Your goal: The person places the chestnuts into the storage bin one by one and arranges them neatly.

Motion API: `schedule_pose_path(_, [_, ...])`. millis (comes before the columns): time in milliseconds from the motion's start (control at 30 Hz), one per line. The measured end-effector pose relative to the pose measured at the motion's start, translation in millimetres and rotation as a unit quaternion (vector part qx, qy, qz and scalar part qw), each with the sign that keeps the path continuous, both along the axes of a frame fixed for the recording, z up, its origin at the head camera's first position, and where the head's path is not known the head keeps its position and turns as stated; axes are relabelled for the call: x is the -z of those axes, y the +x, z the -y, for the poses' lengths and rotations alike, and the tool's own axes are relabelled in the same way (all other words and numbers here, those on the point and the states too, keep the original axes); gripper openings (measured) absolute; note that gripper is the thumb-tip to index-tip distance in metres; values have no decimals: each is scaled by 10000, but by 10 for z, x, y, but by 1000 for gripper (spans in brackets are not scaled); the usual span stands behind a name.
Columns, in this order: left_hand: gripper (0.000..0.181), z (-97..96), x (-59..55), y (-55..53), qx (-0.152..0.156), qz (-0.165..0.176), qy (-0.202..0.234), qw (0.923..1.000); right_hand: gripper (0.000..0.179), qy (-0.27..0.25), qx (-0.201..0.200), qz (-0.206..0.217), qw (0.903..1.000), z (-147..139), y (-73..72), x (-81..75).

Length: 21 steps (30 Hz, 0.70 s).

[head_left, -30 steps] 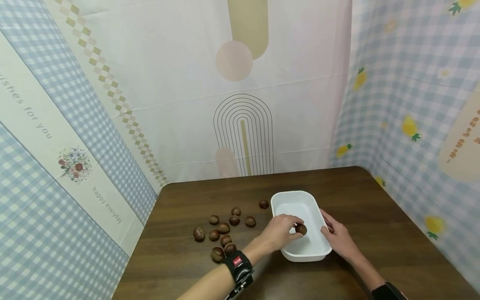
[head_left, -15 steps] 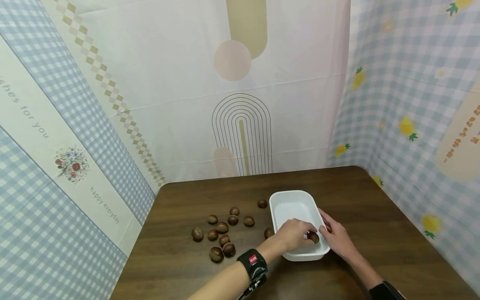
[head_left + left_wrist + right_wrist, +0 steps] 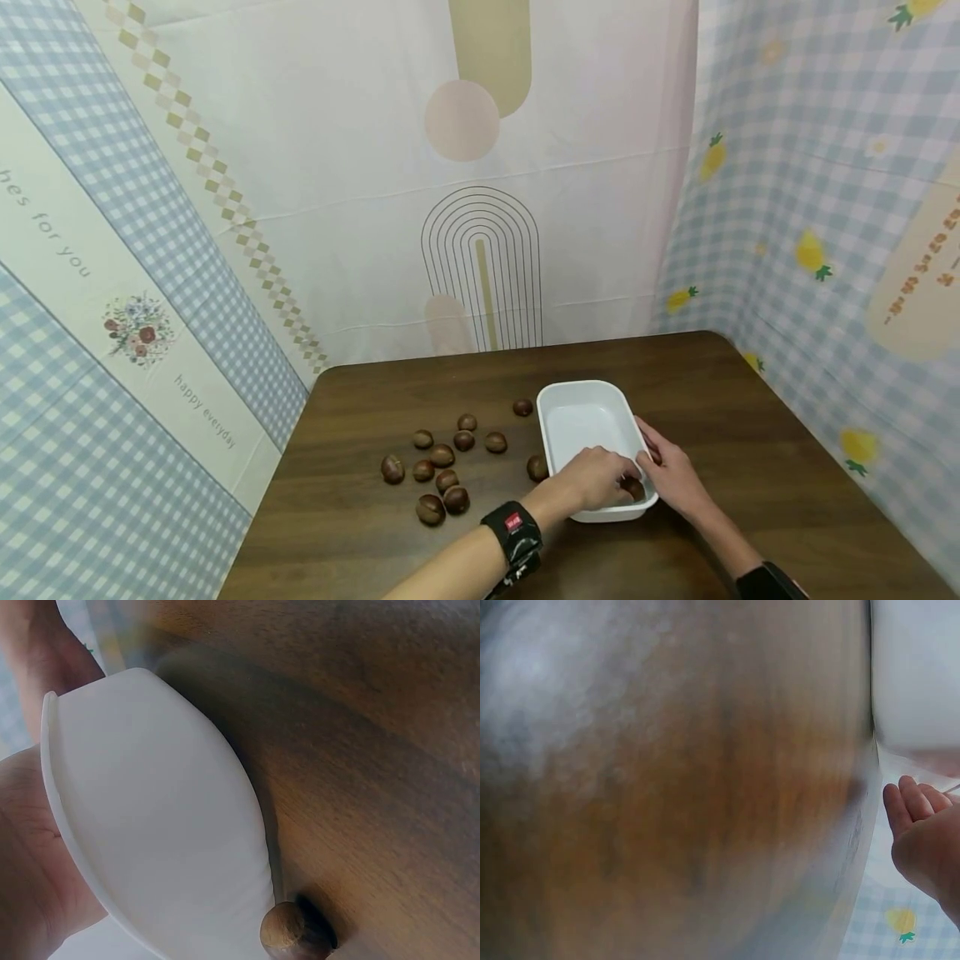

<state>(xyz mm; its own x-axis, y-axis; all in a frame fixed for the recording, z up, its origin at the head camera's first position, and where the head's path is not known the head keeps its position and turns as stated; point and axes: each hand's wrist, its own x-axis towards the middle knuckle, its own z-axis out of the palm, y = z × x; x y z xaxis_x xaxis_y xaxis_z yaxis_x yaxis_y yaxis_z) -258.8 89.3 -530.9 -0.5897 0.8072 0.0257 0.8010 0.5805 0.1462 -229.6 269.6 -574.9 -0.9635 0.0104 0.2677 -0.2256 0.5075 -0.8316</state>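
Observation:
A white rectangular dish [image 3: 581,417] sits on the brown wooden table. My left hand [image 3: 596,479] reaches down into its near end, fingers and thumb around a brown chestnut [image 3: 634,488] close to the dish floor by the right wall. On the dish's right side, my right hand [image 3: 675,479] grips the rim with the thumb on top and the fingers under the outer wall. Just outside the left wall lies another chestnut [image 3: 537,468], which shows in the left wrist view as a chestnut [image 3: 289,930] beside the white dish wall [image 3: 157,795].
Several loose chestnuts [image 3: 442,455] lie scattered on the table [image 3: 337,533] left of the dish. One chestnut [image 3: 522,407] is apart near the dish's far left corner. A printed curtain [image 3: 360,250] hangs behind the table's far edge.
My left hand has moved right and lower inside the dish with the chestnut, toward its near right corner. The chestnut by the left wall has come into sight. My right hand stays on the dish.

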Motion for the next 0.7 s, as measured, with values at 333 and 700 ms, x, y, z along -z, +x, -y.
schedule_pose_path(333, [20,-2,46,-33,287,163,-73,9994,58,135,20,112,9998,3,-2,-8])
schedule_pose_path(700, [28,106,-27,-73,213,532,51,9983,56,317,90,-129,9994,0,10,0])
